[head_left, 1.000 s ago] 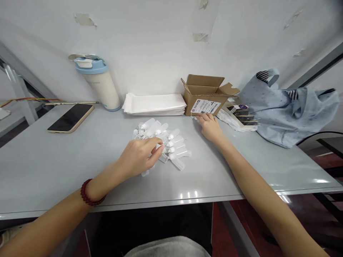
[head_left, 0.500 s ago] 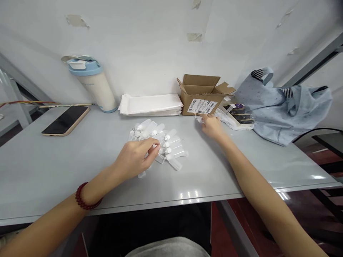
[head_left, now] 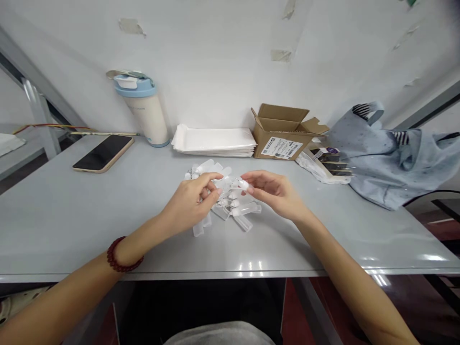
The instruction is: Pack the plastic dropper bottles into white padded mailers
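On the table lies a loose pile of small clear plastic tubes with white caps (head_left: 245, 209). My right hand (head_left: 275, 194) is at the right side of the pile, its thumb and fingers closed on a white-capped tube (head_left: 243, 185). My left hand (head_left: 192, 199) reaches over the left part of the pile. Its thumb and middle fingers are curled together, with the index finger stretched above them. Whatever the left fingertips hold blends with the clear plastic behind. Part of the pile is hidden under the left hand.
Behind the pile lies a stack of white envelopes (head_left: 215, 141), beside an opened cardboard box (head_left: 278, 139). A bottle with a blue lid (head_left: 145, 115) and a phone (head_left: 104, 153) are at left. A package with dark contents (head_left: 332, 163) and a light-blue cloth bag (head_left: 381, 163) are at right.
My right hand has come from in front of the cardboard box left to the pile, where it now grips a white-capped tube. My left hand stays over the pile. The view has shifted slightly.
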Tool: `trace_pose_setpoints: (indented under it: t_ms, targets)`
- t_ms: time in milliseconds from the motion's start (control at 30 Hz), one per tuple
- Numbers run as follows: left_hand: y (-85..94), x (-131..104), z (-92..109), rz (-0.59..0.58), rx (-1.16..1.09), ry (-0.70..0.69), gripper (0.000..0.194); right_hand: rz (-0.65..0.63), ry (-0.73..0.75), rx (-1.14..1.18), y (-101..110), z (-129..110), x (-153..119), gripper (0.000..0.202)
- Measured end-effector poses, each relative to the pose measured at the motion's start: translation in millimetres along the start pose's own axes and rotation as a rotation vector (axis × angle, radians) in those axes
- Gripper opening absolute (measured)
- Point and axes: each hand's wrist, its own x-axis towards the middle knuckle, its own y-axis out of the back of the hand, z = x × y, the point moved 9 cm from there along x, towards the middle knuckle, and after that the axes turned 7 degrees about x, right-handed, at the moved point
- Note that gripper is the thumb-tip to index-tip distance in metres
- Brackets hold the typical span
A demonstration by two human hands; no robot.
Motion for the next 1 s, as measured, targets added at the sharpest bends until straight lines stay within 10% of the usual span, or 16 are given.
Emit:
trace_pose_setpoints:
  t_ms: [1000]
  targets:
    - [-4.0, -5.3, 20.5, 0.015, 0.02, -0.212, 0.018, -0.023, -0.204, 0.171, -7.2, 16.4, -4.3, 0.021]
